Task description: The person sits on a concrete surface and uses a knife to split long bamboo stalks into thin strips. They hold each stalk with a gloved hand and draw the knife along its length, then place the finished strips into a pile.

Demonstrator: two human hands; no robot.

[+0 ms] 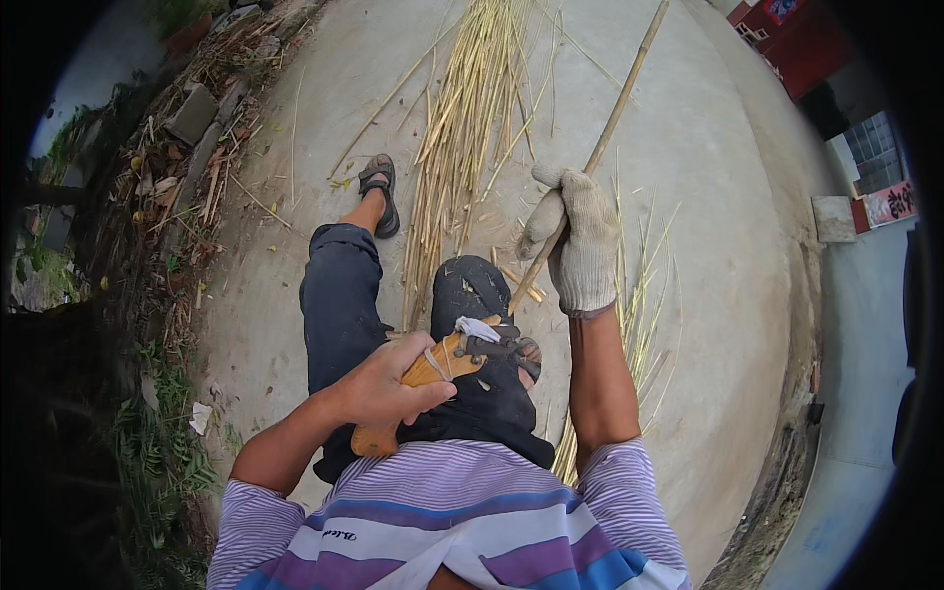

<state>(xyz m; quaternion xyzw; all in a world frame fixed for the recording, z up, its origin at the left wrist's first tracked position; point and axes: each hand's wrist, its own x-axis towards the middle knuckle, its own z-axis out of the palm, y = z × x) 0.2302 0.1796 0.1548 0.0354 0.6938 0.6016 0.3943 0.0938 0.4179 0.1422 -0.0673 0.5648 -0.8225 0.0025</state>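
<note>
Bare, my left hand (398, 383) grips a wooden-handled tool (430, 366) with dark metal fittings, a white cloth and string tied around it, above my thigh. A knitted white glove covers my right hand (579, 228), which is closed around a long thin stalk (627, 88). The stalk slants from the top of the view down to the tool's metal end; whether they touch I cannot tell. Beyond my knees a bundle of long yellowish stalks (472, 118) lies on the concrete. Thinner stems (640, 317) lie on the ground beside my right forearm.
My sandalled left foot (379, 195) stands left of the bundle. Concrete blocks (193, 114), dry debris and green weeds (158, 450) line the left edge. Short cut pieces (527, 286) lie near my knee. Along the right runs a pale wall (859, 369).
</note>
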